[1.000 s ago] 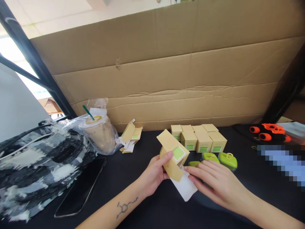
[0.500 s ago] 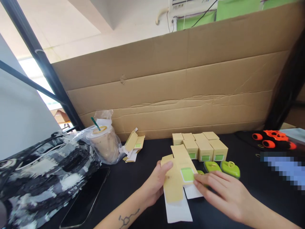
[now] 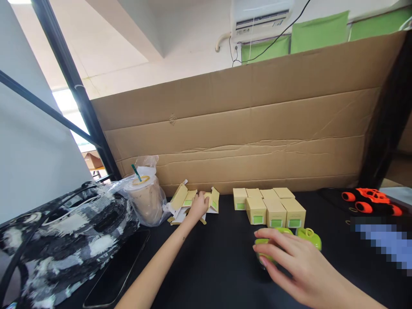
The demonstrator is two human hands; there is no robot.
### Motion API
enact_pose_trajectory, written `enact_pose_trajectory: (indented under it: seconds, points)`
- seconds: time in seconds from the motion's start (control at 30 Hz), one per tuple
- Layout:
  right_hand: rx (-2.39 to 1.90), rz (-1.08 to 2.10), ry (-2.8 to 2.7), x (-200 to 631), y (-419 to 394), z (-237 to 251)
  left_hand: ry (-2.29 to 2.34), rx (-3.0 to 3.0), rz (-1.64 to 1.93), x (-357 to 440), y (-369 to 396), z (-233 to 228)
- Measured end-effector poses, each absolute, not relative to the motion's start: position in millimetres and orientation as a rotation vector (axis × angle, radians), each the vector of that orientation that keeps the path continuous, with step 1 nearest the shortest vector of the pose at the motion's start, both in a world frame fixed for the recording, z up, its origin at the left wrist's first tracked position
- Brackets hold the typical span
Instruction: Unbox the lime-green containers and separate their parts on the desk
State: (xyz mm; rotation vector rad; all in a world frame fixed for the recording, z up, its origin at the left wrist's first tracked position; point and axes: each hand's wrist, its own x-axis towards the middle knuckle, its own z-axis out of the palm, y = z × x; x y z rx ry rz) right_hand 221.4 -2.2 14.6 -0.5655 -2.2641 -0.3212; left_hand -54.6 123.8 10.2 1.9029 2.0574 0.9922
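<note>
Green case (image 3: 262, 241) by right hand (image 3: 298, 259)

Black tabletop (image 3: 222, 266) backed by a creased brown cardboard panel (image 3: 238, 133), top edge rising to the right. Dark metal post (image 3: 61, 51) at left, another dark post (image 3: 380, 128) at right. Beyond: white wall (image 3: 193, 56), ceiling beam (image 3: 128, 30), air conditioner (image 3: 262, 25), pale pipe (image 3: 222, 40), loose black cable (image 3: 280, 38), green cloths (image 3: 318, 33) at upper right. Bright window (image 3: 65, 101) beside the left post; pale grey panel (image 3: 28, 141) along the left edge

The left hand (image 3: 198, 206) is at unfolded cartons (image 3: 214, 200), the right hand (image 3: 291, 259) curved over green cases (image 3: 310, 239).
</note>
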Motion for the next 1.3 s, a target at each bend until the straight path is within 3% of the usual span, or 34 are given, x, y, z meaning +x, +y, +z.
enact_pose_trajectory:
  seconds: [0.3,0.53,0.83,1.13,1.3]
  points:
    - [-0.599,-0.359,-2.399,231,16,33,2.188,2.470,0.693,-46,117,21]
    - [-1.041,-0.405,-2.535,231,95,42,2.191,2.540,0.491,-42,104,-5]
    - [-1.128,-0.386,-2.502,225,102,26,2.039,2.603,0.926,-44,88,9]
    - [-0.846,-0.315,-2.531,221,87,58,1.590,2.648,1.215,-6,27,11]
    - [-0.614,-0.033,-2.477,215,40,54,1.188,2.747,1.293,-3,3,14]
